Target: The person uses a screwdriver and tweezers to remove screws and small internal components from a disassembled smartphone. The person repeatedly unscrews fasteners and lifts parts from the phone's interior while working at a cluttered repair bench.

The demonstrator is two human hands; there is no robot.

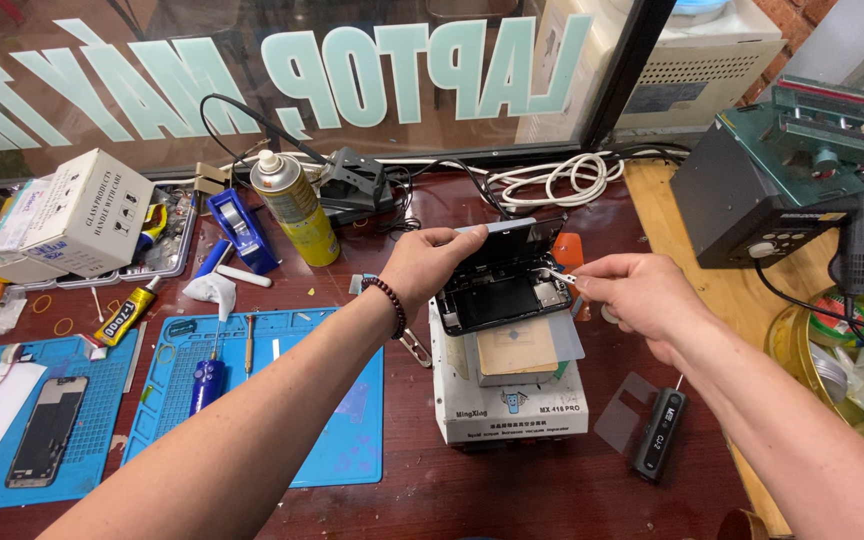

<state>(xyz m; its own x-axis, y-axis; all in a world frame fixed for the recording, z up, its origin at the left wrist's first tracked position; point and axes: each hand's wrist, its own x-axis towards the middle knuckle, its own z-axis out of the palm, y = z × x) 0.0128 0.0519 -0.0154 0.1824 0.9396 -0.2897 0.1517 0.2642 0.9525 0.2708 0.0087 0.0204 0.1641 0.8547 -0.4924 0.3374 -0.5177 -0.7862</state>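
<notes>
Over the cluttered dark-red wooden counter [512,500], on the white box-shaped screen-separator machine [512,405], the opened black smartphone body [502,290] sits tilted, back already off and innards bare. Left hand [430,262] clamps its top edge; right hand [632,292] pinches a small silvery part [564,277] at its side, not yet clear.

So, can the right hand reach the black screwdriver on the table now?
Probably yes: the black screwdriver lies uncovered just below the right hand, but its fingers pinch a small part beside the opened phone.
</notes>
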